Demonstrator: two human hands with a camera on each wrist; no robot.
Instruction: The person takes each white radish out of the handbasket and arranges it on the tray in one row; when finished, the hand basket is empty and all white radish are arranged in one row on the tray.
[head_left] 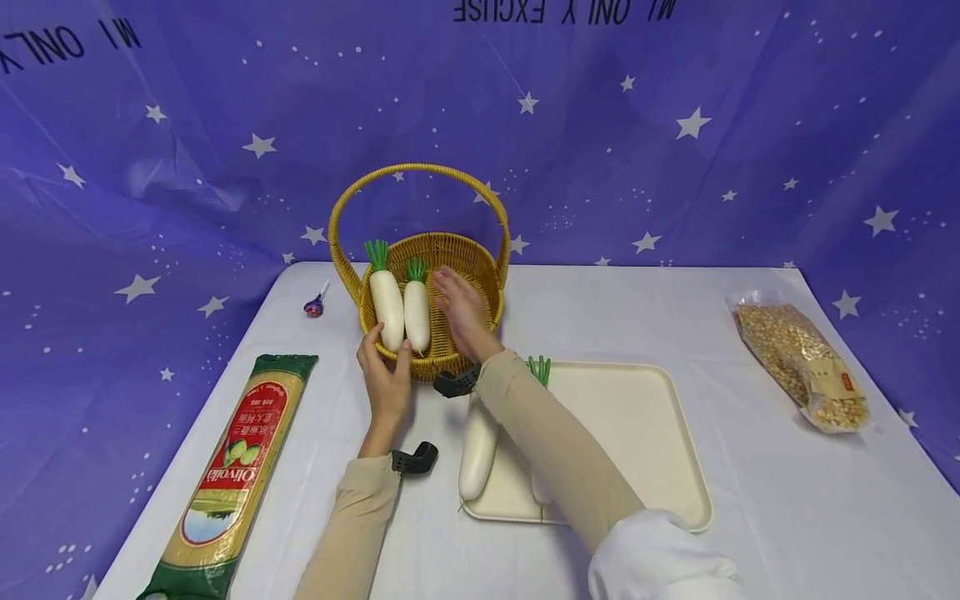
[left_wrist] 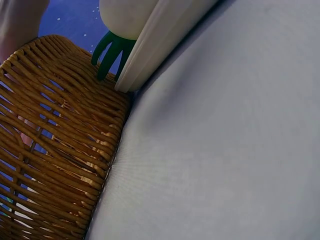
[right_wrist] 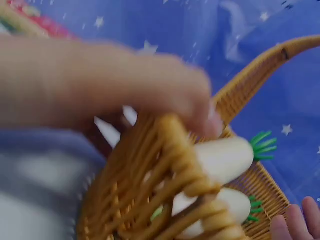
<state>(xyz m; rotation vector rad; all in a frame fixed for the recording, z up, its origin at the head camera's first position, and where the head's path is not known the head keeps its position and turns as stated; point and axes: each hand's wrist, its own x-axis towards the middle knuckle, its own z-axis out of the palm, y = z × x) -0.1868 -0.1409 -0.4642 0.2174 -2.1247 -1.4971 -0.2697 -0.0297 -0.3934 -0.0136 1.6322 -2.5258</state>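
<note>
A woven basket (head_left: 438,360) with a tall arched handle stands at the back of the table. Two white radishes with green tops lie side by side in it: a left one (head_left: 387,304) and a shorter one (head_left: 417,317). My left hand (head_left: 387,379) grips the basket's front rim, its fingertips by the radishes' lower ends. Over the basket's right half is my right hand (head_left: 462,312), fingers extended and holding nothing. Another radish (head_left: 478,454) lies along the left edge of a cream tray (head_left: 637,417); my right forearm mostly hides one more there.
To the left lie a pack of spaghetti (head_left: 236,475) and a wrapped lollipop (head_left: 315,307). A clear bag of corn kernels (head_left: 798,362) lies at the far right. Behind the table hangs a blue star-patterned cloth (head_left: 600,167).
</note>
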